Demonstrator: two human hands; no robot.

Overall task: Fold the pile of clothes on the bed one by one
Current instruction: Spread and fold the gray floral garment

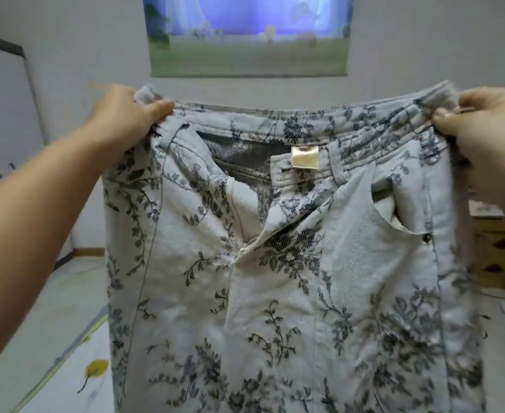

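Note:
A pair of pale grey trousers with a dark floral print (290,278) hangs in front of me, held up by the waistband and filling most of the view. They look inside out, with the fly open and a cream label at the waist. My left hand (126,117) pinches the left end of the waistband. My right hand (489,126) grips the right end. The legs drop out of the bottom of the frame. The pile of clothes is hidden behind the trousers.
A bed sheet with yellow motifs (75,377) shows at the lower left. On the wall ahead hangs a landscape poster (248,34). A whiteboard (4,114) leans at the left. Wooden drawers (495,251) stand at the right.

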